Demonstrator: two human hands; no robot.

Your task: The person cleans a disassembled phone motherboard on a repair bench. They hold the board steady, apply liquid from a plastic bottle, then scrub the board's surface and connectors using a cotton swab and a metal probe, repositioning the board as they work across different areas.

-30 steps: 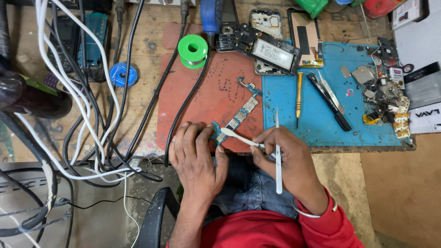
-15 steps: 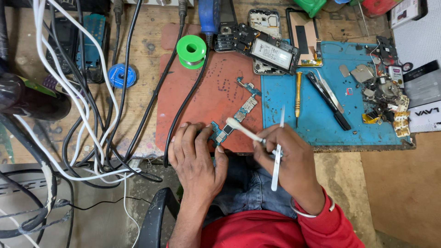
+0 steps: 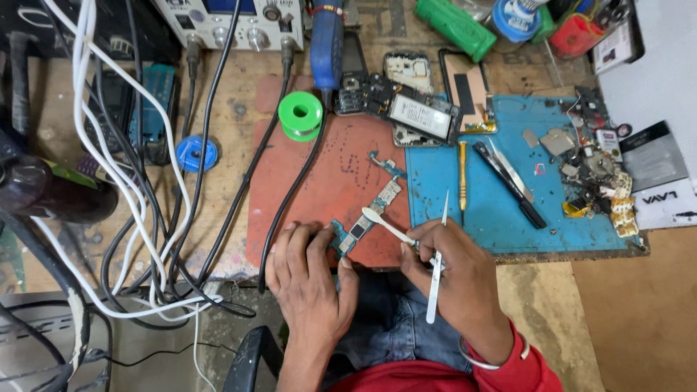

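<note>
In the head view, a long narrow circuit board [image 3: 361, 227] with a blue-green base and small grey chips lies slantwise on the red mat [image 3: 319, 181] near the front edge of the wooden surface [image 3: 239, 94]. At the right edge of the surface a black-and-white flat box [image 3: 657, 181] lies beside a pile of small metal parts [image 3: 599, 174], and a white-labelled rectangular battery [image 3: 422, 116] sits in an opened phone at the top of the blue mat [image 3: 494, 210]. The left hand [image 3: 308, 279] lies flat, fingers loosely spread, its fingertips pressing the near end of the board. The right hand [image 3: 454, 279] is closed around a white plastic stick [image 3: 388, 227], whose rounded tip rests on the board, and also grips silver tweezers [image 3: 438, 261] pointing away.
</note>
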